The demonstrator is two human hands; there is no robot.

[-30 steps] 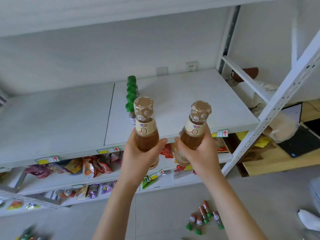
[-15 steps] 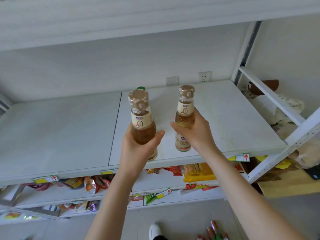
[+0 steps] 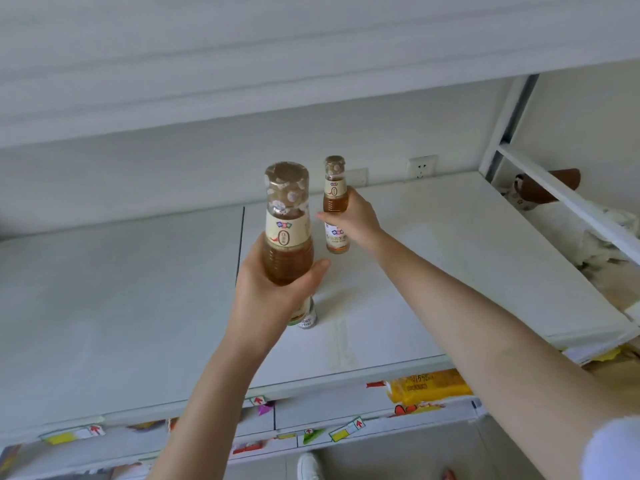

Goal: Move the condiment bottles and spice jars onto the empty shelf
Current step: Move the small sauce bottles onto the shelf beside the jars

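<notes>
Far bottle [image 3: 335,201], clasped by right hand [image 3: 354,220], to be seated flat before release; near bottle [image 3: 287,233] clasped by left hand [image 3: 272,299].

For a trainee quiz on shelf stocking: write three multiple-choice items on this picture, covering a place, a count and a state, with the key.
1. Where is the right bottle, held by the right hand?
A. on the floor
B. far back on the white shelf
C. on a lower shelf

2. How many brown bottles are held?
A. one
B. two
C. four

3. What is the left hand doing?
A. hanging empty
B. pressing the shelf
C. gripping the left bottle

Key: B, its base sits deep on the shelf; B, one per hand; C, fingers curl round it.
</notes>
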